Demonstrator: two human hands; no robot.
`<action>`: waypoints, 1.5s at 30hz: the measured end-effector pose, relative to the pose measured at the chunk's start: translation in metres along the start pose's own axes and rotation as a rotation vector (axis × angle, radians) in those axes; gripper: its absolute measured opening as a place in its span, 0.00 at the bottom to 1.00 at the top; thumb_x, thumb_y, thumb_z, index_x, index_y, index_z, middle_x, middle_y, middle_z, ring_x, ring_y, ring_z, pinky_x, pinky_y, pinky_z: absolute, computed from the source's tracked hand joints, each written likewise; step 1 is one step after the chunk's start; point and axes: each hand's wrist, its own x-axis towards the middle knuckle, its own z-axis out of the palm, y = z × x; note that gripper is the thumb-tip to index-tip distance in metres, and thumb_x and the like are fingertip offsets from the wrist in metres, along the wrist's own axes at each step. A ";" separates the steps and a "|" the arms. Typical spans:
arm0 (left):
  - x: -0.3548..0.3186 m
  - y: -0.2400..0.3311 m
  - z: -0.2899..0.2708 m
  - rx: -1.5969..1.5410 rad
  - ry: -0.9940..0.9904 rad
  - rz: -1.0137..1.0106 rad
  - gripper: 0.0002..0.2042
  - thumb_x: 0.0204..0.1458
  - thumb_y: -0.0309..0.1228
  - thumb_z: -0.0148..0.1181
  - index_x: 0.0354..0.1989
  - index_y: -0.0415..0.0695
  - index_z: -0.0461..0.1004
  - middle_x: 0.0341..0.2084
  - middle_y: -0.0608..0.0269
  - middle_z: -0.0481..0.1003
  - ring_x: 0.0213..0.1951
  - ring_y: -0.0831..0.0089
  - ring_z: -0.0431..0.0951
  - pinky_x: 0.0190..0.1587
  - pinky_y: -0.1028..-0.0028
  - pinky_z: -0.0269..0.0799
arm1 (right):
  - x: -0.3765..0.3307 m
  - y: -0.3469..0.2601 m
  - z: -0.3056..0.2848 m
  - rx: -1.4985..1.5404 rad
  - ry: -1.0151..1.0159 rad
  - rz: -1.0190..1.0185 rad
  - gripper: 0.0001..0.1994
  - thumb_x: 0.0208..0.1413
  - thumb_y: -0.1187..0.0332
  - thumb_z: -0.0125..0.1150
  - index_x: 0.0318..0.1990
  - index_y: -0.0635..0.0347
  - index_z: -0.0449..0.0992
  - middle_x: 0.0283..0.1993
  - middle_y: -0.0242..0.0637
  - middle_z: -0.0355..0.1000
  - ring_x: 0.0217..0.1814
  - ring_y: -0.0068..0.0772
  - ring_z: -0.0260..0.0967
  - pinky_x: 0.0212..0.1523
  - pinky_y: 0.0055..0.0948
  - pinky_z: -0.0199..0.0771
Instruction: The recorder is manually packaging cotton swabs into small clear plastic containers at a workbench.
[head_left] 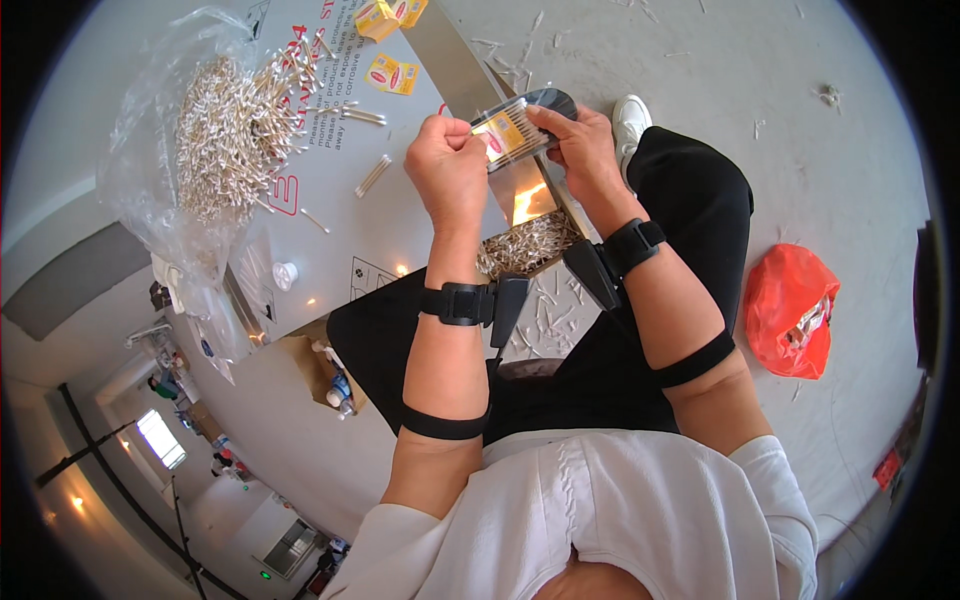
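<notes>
In front of me, over the table's edge, both hands hold a small clear pack of cotton swabs (516,126) with a yellow card in it. My left hand (447,165) pinches the pack's left side between thumb and fingers. On the other side, my right hand (585,150) grips its right end, thumb on top. A dark rounded piece (552,98) shows behind the pack beside the right fingers; I cannot tell what it is. Below the hands, a drawer-like tray holds a heap of loose cotton swabs (530,246).
Left on the table (345,215), a big heap of cotton swabs (235,140) spills from a clear plastic bag (140,170). Yellow cards (391,75) lie farther back. A small white cap-like piece (286,275) sits near the table's edge. A red bag (793,312) stands on the floor at right.
</notes>
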 end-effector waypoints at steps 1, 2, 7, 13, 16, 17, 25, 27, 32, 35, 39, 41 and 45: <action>0.002 -0.002 0.001 0.039 0.011 0.073 0.07 0.41 0.17 0.66 0.29 0.35 0.75 0.21 0.56 0.79 0.23 0.71 0.79 0.32 0.73 0.75 | 0.000 0.000 0.001 -0.005 -0.003 0.003 0.07 0.50 0.69 0.70 0.33 0.62 0.80 0.25 0.30 0.75 0.18 0.18 0.64 0.17 0.22 0.60; 0.002 -0.004 0.002 0.040 0.015 0.073 0.07 0.41 0.17 0.66 0.29 0.35 0.75 0.21 0.56 0.79 0.23 0.71 0.79 0.32 0.73 0.75 | 0.000 0.000 0.002 -0.005 -0.006 0.004 0.07 0.50 0.69 0.70 0.33 0.62 0.80 0.25 0.30 0.75 0.18 0.18 0.64 0.17 0.22 0.60; -0.002 0.009 0.008 0.162 -0.003 0.166 0.08 0.41 0.17 0.66 0.28 0.37 0.73 0.19 0.57 0.77 0.22 0.68 0.77 0.31 0.70 0.74 | 0.002 0.001 -0.003 0.004 -0.004 -0.005 0.07 0.50 0.69 0.70 0.33 0.62 0.80 0.25 0.31 0.75 0.18 0.18 0.64 0.18 0.22 0.60; -0.002 0.011 0.005 0.186 -0.042 0.123 0.09 0.41 0.17 0.66 0.28 0.38 0.72 0.19 0.57 0.76 0.22 0.65 0.77 0.30 0.69 0.73 | -0.007 -0.007 0.007 0.024 0.005 0.023 0.05 0.52 0.67 0.70 0.31 0.55 0.79 0.22 0.22 0.70 0.19 0.12 0.57 0.20 0.18 0.52; 0.000 0.005 0.001 0.213 -0.033 0.152 0.09 0.41 0.18 0.66 0.29 0.37 0.71 0.20 0.55 0.75 0.24 0.61 0.77 0.31 0.66 0.73 | -0.010 -0.008 0.008 0.045 -0.013 0.031 0.06 0.52 0.67 0.71 0.31 0.55 0.79 0.22 0.21 0.69 0.18 0.12 0.55 0.19 0.17 0.51; -0.002 0.003 0.001 0.218 -0.013 0.146 0.09 0.41 0.18 0.66 0.29 0.37 0.71 0.20 0.55 0.75 0.24 0.61 0.77 0.31 0.66 0.73 | -0.009 -0.007 0.007 0.018 -0.005 0.030 0.07 0.51 0.66 0.71 0.32 0.55 0.79 0.23 0.21 0.68 0.18 0.11 0.55 0.19 0.16 0.51; -0.007 -0.061 -0.070 0.251 0.295 0.369 0.07 0.46 0.19 0.63 0.33 0.40 0.73 0.30 0.56 0.74 0.37 0.57 0.74 0.42 0.62 0.71 | 0.008 -0.002 -0.012 -0.009 0.303 -0.432 0.14 0.52 0.66 0.71 0.41 0.66 0.79 0.33 0.29 0.73 0.33 0.17 0.64 0.33 0.21 0.66; -0.001 -0.074 -0.097 0.363 0.418 0.190 0.08 0.46 0.19 0.63 0.36 0.42 0.75 0.36 0.57 0.74 0.43 0.58 0.73 0.47 0.63 0.69 | 0.002 -0.011 -0.010 -0.236 0.345 -0.672 0.13 0.55 0.67 0.68 0.44 0.64 0.76 0.34 0.28 0.71 0.35 0.19 0.64 0.37 0.20 0.67; 0.034 -0.095 -0.133 0.305 0.282 0.172 0.13 0.46 0.20 0.63 0.41 0.44 0.77 0.40 0.59 0.73 0.47 0.58 0.71 0.52 0.63 0.67 | -0.043 -0.016 0.029 -0.718 -0.153 -1.014 0.05 0.51 0.78 0.65 0.35 0.60 0.76 0.30 0.35 0.71 0.26 0.28 0.68 0.27 0.25 0.69; 0.066 -0.080 -0.124 0.398 0.163 0.391 0.15 0.44 0.20 0.65 0.42 0.47 0.78 0.39 0.60 0.73 0.47 0.58 0.71 0.52 0.63 0.68 | -0.052 0.011 0.050 -0.851 -0.370 -1.010 0.07 0.49 0.76 0.66 0.36 0.59 0.76 0.31 0.40 0.71 0.32 0.45 0.72 0.31 0.36 0.73; 0.108 -0.057 -0.117 0.545 0.030 0.723 0.13 0.40 0.23 0.69 0.36 0.50 0.80 0.36 0.64 0.73 0.45 0.60 0.71 0.49 0.63 0.68 | -0.054 0.029 0.081 -0.974 -0.473 -0.986 0.11 0.49 0.76 0.65 0.41 0.59 0.76 0.35 0.41 0.70 0.36 0.48 0.72 0.34 0.39 0.74; 0.114 -0.058 -0.116 0.560 0.022 0.708 0.11 0.39 0.24 0.70 0.33 0.50 0.80 0.34 0.64 0.73 0.44 0.60 0.71 0.47 0.63 0.68 | -0.051 0.037 0.098 -1.000 -0.470 -1.006 0.13 0.48 0.75 0.65 0.43 0.59 0.76 0.36 0.42 0.69 0.37 0.47 0.72 0.36 0.40 0.74; 0.101 -0.069 -0.116 0.567 0.049 0.660 0.08 0.38 0.25 0.70 0.27 0.50 0.77 0.31 0.66 0.71 0.41 0.60 0.70 0.44 0.62 0.68 | -0.030 0.052 0.125 -1.195 -0.433 -1.127 0.12 0.44 0.74 0.63 0.40 0.58 0.76 0.36 0.42 0.68 0.41 0.43 0.71 0.39 0.37 0.75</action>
